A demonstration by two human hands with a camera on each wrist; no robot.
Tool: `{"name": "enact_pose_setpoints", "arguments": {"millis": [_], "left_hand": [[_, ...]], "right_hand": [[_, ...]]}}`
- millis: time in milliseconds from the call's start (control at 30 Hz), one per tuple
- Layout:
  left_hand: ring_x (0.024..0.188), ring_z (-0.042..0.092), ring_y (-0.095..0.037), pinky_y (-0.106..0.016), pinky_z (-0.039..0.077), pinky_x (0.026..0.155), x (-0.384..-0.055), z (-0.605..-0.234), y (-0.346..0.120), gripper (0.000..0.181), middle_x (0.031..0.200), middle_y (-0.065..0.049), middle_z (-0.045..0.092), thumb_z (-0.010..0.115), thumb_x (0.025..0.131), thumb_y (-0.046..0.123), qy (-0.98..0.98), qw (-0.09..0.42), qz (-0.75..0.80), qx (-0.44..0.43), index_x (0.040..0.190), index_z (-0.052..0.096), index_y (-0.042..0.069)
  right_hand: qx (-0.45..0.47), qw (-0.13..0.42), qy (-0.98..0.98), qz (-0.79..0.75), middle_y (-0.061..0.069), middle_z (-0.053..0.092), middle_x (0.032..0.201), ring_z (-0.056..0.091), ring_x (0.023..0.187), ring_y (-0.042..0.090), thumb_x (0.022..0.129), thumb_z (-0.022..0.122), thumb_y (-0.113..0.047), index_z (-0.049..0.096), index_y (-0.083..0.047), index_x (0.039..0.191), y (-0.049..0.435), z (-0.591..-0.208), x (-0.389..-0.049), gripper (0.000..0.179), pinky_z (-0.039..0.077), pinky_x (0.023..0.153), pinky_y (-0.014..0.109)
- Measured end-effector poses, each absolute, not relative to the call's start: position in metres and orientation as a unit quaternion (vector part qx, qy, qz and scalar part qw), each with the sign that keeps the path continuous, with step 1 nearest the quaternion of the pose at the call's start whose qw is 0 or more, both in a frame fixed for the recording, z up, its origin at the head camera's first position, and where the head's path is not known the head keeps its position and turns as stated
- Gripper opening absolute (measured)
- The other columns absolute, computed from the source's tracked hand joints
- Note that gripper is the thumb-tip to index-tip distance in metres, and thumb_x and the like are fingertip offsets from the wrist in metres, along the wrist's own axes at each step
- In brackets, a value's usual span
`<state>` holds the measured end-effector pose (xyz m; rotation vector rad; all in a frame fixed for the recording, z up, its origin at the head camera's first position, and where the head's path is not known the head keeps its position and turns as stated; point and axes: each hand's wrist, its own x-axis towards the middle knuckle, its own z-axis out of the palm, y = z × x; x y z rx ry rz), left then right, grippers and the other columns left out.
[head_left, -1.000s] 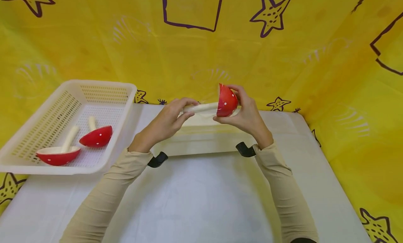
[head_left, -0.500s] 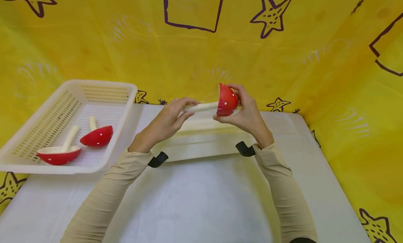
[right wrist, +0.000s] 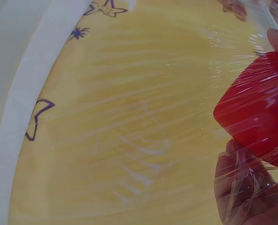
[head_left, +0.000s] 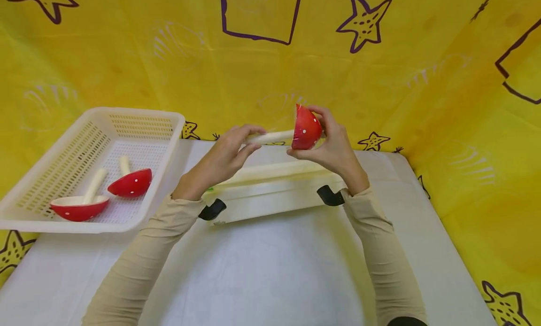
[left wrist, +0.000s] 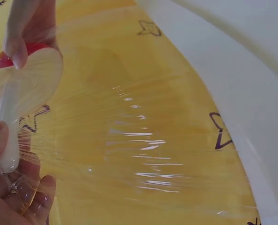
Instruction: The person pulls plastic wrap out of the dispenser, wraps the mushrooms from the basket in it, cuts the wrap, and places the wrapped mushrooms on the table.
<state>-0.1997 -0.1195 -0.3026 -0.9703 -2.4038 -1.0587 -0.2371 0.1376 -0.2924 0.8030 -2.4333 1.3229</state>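
Note:
A ladle [head_left: 306, 128] with a red, white-dotted outside, cream inside and cream handle is held up over the back of the table. My left hand [head_left: 224, 154] pinches the handle's end between thumb and fingers. At the bowl, my right hand [head_left: 335, 145] grips the red outside. Clear plastic film [left wrist: 143, 150] covers the ladle and stretches away from it in creased sheets, seen in both wrist views. Below the hands lies a long white box [head_left: 274, 194], partly hidden by the forearms. In the right wrist view, film overlaps the fingers [right wrist: 244, 187] under the bowl.
At the left, a white plastic basket [head_left: 162, 150] holds two more red ladles [head_left: 80, 211] with cream handles. A white cloth covers the table [head_left: 270, 269]. Yellow printed sheeting [head_left: 270, 72] rises behind it and along the right side.
Both hands have lifted the ladle slightly. The white box has turned, its left end now nearer me, and more of it shows. The basket and its ladles have stayed put.

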Motion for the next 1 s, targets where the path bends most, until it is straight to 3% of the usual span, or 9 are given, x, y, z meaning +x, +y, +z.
{"name": "enact_pose_setpoints", "arguments": {"millis": [333,1000], "left_hand": [[0.102,0.057,-0.031,-0.043,0.047,0.089,-0.195,-0.286,-0.118,0.032,0.12,-0.018,0.065,0.061,0.097,0.005,-0.85,0.162,-0.371,-0.338,0.127,0.057,-0.003],[0.096,0.058,-0.028,-0.038,0.048,0.082,-0.182,-0.255,-0.114,0.031,0.115,-0.017,0.067,0.064,0.095,0.004,-0.831,0.207,-0.373,-0.358,0.124,0.059,-0.005]], "right_hand": [[0.269,0.121,-0.84,0.456,0.013,0.065,0.125,0.063,0.106,0.022,0.066,0.092,-0.011,0.044,-0.009,0.139,0.14,-0.275,-0.233,0.087,0.052,0.091,0.023],[0.27,0.132,-0.84,0.452,0.006,0.06,0.13,0.059,0.104,0.015,0.068,0.091,-0.012,0.044,-0.01,0.14,0.145,-0.242,-0.222,0.086,0.051,0.089,0.018]]}}
